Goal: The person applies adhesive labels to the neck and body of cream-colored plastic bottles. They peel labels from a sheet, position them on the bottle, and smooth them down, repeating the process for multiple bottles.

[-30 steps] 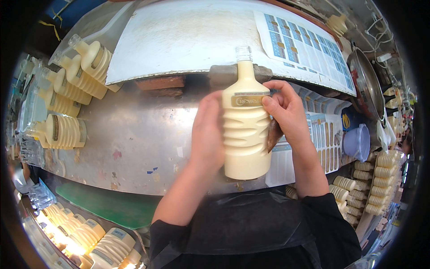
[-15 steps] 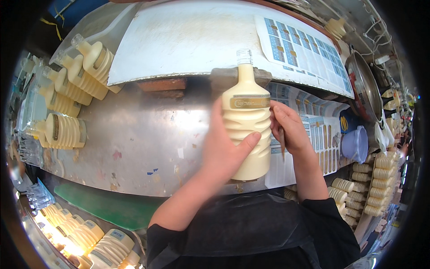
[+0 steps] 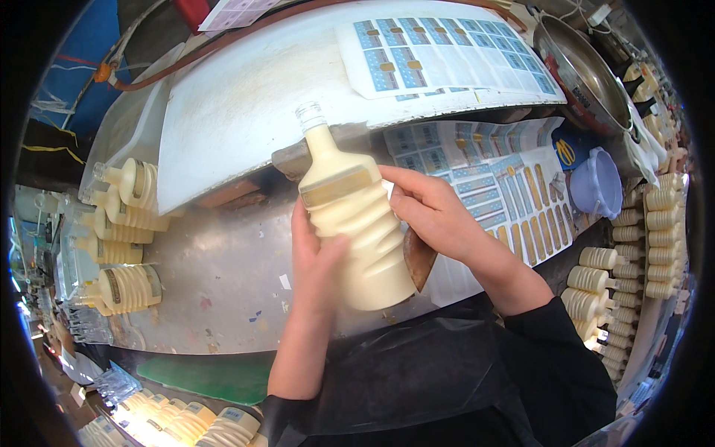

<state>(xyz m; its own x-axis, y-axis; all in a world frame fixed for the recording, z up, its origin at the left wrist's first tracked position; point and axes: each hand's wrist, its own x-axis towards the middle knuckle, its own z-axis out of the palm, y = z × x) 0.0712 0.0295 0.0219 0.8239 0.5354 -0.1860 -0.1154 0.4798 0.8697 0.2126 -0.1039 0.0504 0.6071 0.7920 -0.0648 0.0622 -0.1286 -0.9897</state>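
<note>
In front of me a cream-coloured ribbed bottle point(image 3: 365, 238) leans with its clear threaded neck to the left. A gold-brown label band point(image 3: 339, 186) crosses its shoulder. My left hand point(image 3: 311, 257), slightly blurred, is closed round the bottle's left side, thumb over the front. Against the upper right side, near the label's end, rest the fingers of my right hand point(image 3: 436, 212). That hand also holds a flat brown scraper-like piece point(image 3: 421, 261), which hangs below the palm beside the bottle; its grip is partly hidden. A dark block point(image 3: 290, 160) shows behind the neck.
Sheets of gold and blue labels point(image 3: 540, 223) lie right of my hand, with another label sheet point(image 3: 439, 56) on the white board point(image 3: 246, 97). A lilac bucket point(image 3: 596, 182) and a metal pan point(image 3: 585, 63) stand at right. Several cream bottles point(image 3: 123, 287) line the left.
The bottle has tipped its neck leftward and turned a little. The brown piece now shows its broad face instead of its thin edge. My view has shifted to the right.
</note>
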